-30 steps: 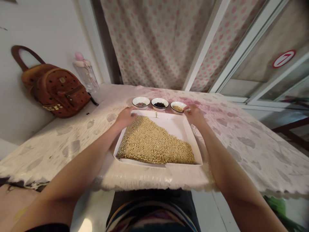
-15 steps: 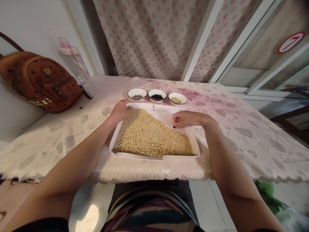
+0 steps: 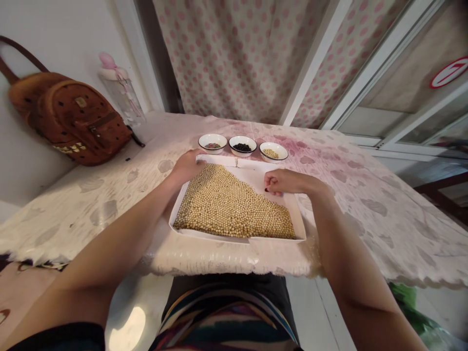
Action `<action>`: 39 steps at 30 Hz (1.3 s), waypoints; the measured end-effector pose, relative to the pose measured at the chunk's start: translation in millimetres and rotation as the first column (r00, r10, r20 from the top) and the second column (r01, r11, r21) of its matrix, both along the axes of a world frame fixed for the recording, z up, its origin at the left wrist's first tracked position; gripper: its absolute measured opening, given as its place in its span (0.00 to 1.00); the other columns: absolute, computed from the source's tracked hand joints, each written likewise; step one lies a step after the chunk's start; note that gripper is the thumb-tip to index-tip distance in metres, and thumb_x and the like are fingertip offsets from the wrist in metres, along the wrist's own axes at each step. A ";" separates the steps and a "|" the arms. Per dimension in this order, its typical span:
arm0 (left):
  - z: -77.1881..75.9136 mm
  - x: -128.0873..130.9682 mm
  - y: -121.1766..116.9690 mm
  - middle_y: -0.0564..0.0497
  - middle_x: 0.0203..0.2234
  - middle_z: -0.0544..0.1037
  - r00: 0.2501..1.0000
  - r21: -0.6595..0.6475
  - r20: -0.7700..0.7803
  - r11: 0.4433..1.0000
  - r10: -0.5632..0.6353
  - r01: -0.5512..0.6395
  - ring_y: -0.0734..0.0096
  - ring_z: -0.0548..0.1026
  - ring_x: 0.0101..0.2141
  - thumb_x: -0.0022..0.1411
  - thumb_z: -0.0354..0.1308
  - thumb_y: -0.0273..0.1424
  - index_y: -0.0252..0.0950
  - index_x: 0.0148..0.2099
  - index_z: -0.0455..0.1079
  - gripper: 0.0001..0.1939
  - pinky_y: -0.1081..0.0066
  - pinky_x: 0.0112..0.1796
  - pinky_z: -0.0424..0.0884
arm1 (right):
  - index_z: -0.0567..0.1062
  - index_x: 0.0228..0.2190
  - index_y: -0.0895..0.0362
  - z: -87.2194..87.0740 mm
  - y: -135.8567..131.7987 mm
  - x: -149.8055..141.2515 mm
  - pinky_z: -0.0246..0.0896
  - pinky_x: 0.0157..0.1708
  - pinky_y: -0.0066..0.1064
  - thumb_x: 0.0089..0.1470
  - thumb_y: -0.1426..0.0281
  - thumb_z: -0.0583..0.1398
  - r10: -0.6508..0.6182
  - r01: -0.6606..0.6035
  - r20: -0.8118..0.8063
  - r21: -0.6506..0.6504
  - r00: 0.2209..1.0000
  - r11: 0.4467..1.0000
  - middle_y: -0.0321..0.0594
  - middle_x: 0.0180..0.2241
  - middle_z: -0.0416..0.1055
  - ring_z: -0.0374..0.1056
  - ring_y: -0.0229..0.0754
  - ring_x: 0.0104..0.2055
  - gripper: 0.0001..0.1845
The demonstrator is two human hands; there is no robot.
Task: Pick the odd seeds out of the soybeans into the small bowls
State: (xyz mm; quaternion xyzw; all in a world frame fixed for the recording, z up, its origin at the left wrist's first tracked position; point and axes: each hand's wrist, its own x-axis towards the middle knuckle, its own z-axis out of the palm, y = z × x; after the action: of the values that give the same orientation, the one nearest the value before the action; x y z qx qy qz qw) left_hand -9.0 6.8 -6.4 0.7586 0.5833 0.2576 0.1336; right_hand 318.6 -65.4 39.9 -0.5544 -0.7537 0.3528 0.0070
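Note:
A layer of pale yellow soybeans (image 3: 230, 204) fills the lower left of a shallow white tray (image 3: 256, 177), ending in a slanted edge across it. My left hand (image 3: 187, 167) sits on the tray's far left corner, its fingers over the rim. My right hand (image 3: 286, 181) lies curled above the far right part of the tray, next to the slanted bean edge. Its palm hides anything inside. Beyond the tray stand several small white bowls, holding mixed coloured grains (image 3: 212, 145), black beans (image 3: 241, 147) and pale grains (image 3: 272, 153).
The tray rests on a table with a mottled pinkish cover (image 3: 365, 219). A brown studded backpack (image 3: 73, 119) and a clear water bottle (image 3: 120, 95) stand against the wall at the left. A polka-dot curtain (image 3: 237, 58) hangs behind the table.
My right hand has moved from beside the right bowl, down and inward over the tray. My left hand stays at the corner. The view has shifted slightly.

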 end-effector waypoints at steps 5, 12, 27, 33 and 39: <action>-1.0 -1.2 1.3 0.44 0.48 0.77 1.000 -0.004 -0.004 1.000 -0.015 0.015 0.58 0.75 0.46 0.63 0.56 0.30 0.38 0.55 0.73 0.18 0.61 0.50 0.69 | 0.71 0.29 0.54 -7.5 2.3 -6.7 0.55 0.28 0.32 0.47 0.71 0.60 -0.027 0.007 0.120 0.170 0.992 0.985 0.38 0.29 0.74 0.67 0.40 0.30 0.04; -2.3 -1.4 2.3 0.44 0.48 0.78 1.000 -0.003 0.000 1.000 -0.019 0.019 0.58 0.75 0.45 0.62 0.56 0.30 0.39 0.55 0.73 0.19 0.60 0.49 0.69 | 0.69 0.28 0.55 -13.0 2.8 -13.9 0.53 0.29 0.32 0.50 0.74 0.57 -0.036 -0.021 0.172 0.320 0.984 0.947 0.39 0.31 0.72 0.64 0.39 0.31 0.03; -3.0 -1.1 1.9 0.43 0.46 0.78 1.000 -0.006 -0.020 1.000 -0.005 0.005 0.56 0.76 0.44 0.62 0.56 0.31 0.38 0.56 0.72 0.19 0.60 0.47 0.70 | 0.71 0.32 0.55 -7.3 7.1 -0.7 0.55 0.29 0.33 0.50 0.76 0.52 -0.167 0.174 -0.053 0.401 0.985 0.899 0.39 0.28 0.73 0.66 0.39 0.28 0.10; -2.2 -1.2 1.4 0.45 0.48 0.78 1.000 -0.006 -0.006 1.000 -0.013 0.013 0.57 0.75 0.46 0.62 0.56 0.30 0.39 0.55 0.73 0.18 0.60 0.48 0.69 | 0.70 0.26 0.55 -19.4 10.8 -1.8 0.51 0.29 0.32 0.47 0.75 0.57 -0.122 0.068 0.095 0.438 0.988 0.897 0.40 0.29 0.73 0.64 0.40 0.30 0.04; -4.4 -1.5 3.4 0.44 0.49 0.78 1.000 0.001 -0.003 1.000 -0.009 0.009 0.57 0.76 0.47 0.62 0.55 0.30 0.39 0.54 0.72 0.18 0.61 0.48 0.70 | 0.67 0.25 0.56 -28.8 14.0 -10.3 0.48 0.29 0.32 0.48 0.78 0.55 -0.071 -0.026 0.169 0.515 0.983 0.857 0.41 0.28 0.70 0.61 0.39 0.30 0.06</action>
State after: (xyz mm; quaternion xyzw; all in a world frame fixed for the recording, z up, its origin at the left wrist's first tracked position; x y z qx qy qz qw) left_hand -10.5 10.2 -10.8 0.7616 0.5801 0.2562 0.1337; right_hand 308.3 -51.3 11.0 -0.5709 -0.8115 0.0861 0.0903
